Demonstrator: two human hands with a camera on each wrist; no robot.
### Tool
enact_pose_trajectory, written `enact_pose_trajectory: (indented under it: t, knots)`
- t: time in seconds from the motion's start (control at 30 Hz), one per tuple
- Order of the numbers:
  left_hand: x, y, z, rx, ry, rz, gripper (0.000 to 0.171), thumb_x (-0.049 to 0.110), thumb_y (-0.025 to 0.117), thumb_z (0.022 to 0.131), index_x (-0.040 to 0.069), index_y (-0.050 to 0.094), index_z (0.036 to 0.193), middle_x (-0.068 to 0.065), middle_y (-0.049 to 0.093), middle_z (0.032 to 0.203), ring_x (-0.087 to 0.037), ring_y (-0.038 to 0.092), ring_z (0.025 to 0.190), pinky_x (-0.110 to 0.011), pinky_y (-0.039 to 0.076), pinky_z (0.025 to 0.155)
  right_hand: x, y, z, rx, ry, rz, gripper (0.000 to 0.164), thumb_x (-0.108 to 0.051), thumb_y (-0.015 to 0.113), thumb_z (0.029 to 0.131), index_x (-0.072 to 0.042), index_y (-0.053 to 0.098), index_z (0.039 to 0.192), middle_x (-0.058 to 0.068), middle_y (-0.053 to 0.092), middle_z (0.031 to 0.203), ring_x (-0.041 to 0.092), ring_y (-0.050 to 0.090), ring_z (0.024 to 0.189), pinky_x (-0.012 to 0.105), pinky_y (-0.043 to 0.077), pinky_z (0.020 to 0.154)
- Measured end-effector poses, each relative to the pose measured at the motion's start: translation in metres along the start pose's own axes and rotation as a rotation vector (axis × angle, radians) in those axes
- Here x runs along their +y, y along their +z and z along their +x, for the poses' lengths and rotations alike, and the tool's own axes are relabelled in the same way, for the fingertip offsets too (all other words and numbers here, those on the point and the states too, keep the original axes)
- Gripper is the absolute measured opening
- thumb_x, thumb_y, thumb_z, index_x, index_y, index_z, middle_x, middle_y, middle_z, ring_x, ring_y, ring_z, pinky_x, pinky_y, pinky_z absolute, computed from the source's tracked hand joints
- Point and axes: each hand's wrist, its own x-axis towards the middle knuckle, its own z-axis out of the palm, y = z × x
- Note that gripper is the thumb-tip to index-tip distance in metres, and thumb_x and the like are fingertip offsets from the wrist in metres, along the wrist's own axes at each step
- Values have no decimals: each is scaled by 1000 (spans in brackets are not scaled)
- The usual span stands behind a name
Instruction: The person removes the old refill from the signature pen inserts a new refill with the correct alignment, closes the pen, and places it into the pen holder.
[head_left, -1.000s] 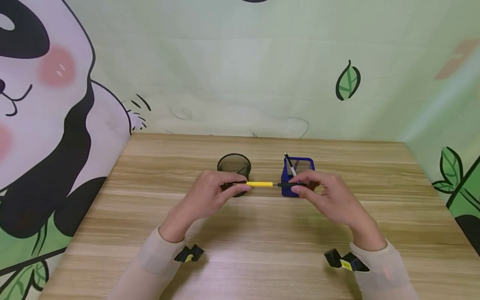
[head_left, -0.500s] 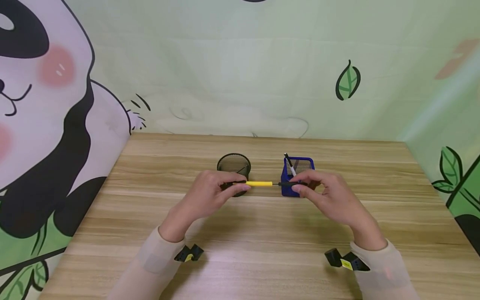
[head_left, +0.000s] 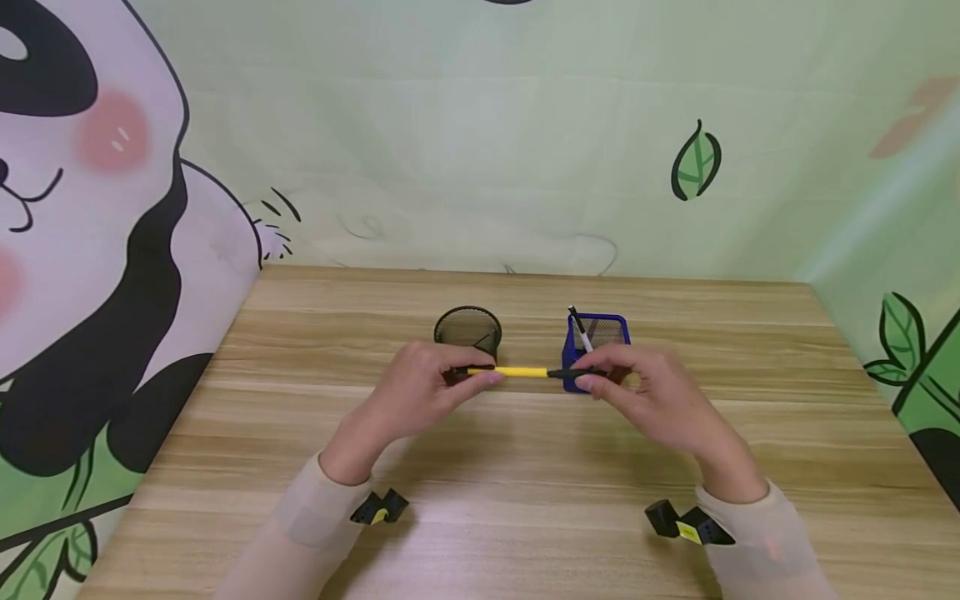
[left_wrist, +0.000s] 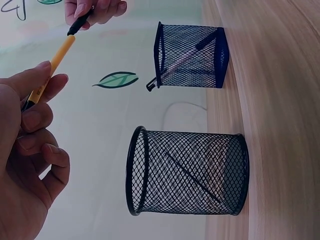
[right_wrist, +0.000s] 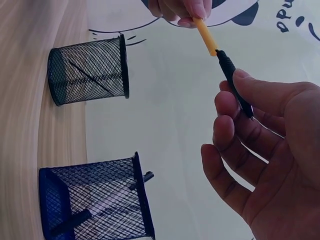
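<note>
A pen in two parts is held level between my hands in the head view. My left hand (head_left: 420,392) pinches its yellow barrel (head_left: 522,372) near the black end. My right hand (head_left: 660,400) grips the black grip section (right_wrist: 231,75) between thumb and fingers, its pointed tip towards the palm. In the right wrist view, the grip section's inner end sits right at the barrel's mouth, slightly out of line. Beyond the hands stand a round black mesh cup (head_left: 467,323) and a square blue mesh holder (head_left: 609,329), both partly covered by the hands.
A black-and-white marker (head_left: 581,329) leans in the blue holder, its end above the rim. Inside the black cup lies a thin dark stick (left_wrist: 192,176). The wooden table (head_left: 480,517) runs back to a green wall cloth (head_left: 450,167) with a printed panda.
My right hand has shifted slightly left and down, bringing the black grip section up against the yellow barrel. The thin rod that showed between them is out of sight.
</note>
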Motion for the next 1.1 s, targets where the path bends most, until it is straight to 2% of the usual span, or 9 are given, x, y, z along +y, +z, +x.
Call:
enact_pose_trajectory:
  t: [0.3, 0.57, 0.87, 1.1]
  knots:
    - [0, 3, 1, 0, 4, 12, 12, 27, 78, 94, 15, 80, 95, 11, 58, 64, 1, 42, 55, -18, 37, 51, 1, 4, 0, -5, -7, -3, 14, -8, 74, 96, -18, 77, 104, -11, 70, 78, 8, 63, 68, 24, 46, 55]
    - [3, 5, 1, 0, -8, 34, 10, 24, 80, 91, 16, 76, 85, 11, 57, 62, 2, 42, 52, -18, 37, 50, 2, 7, 1, -10, -39, 19, 11, -7, 74, 95, -13, 78, 103, -10, 70, 78, 10, 62, 67, 24, 46, 55]
    - [5, 8, 3, -5, -45, 90, 16, 32, 80, 91, 21, 73, 81, 14, 58, 63, 2, 43, 52, -18, 37, 49, 1, 10, 2, -13, -37, 31, 13, -6, 75, 94, -15, 77, 104, -11, 68, 77, 6, 61, 67, 25, 48, 57]
    - [10, 12, 11, -35, -31, 141, 16, 36, 80, 90, 22, 75, 84, 15, 62, 67, 1, 45, 53, -19, 39, 50, 0, 12, 2, -23, -69, 36, 13, -5, 74, 95, -13, 76, 104, -10, 68, 78, 7, 61, 67, 26, 49, 58]
